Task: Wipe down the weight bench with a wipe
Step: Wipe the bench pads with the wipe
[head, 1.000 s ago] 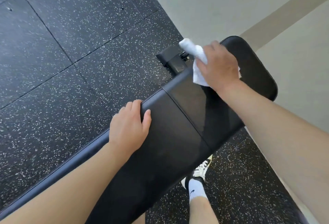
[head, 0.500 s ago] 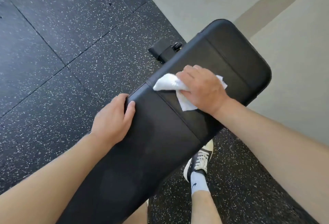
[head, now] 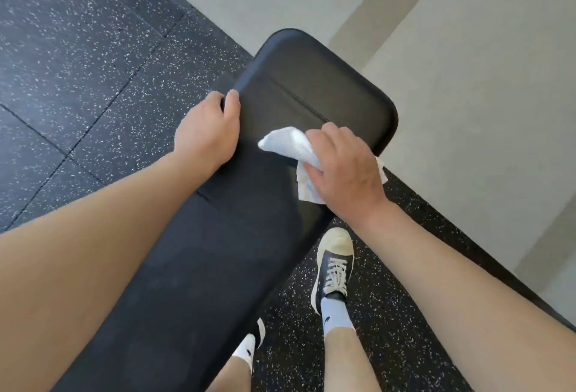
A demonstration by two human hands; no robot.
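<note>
Right hand [head: 346, 170] pinches white wipe [head: 293, 148] against black bench [head: 327, 89], frame center; left hand [head: 207, 133] curls its grip over bench's left edge.

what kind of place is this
Most likely a gym. A long black padded weight bench stands on dark speckled rubber floor tiles, and the right hand presses a white wipe onto the pad.

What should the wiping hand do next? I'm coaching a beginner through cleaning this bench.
Probably draw the wipe down the pad toward the body. The right hand holds it near the bench pad's far end, the long near stretch lies ahead of it, and the left hand steadies the far edge.
</note>
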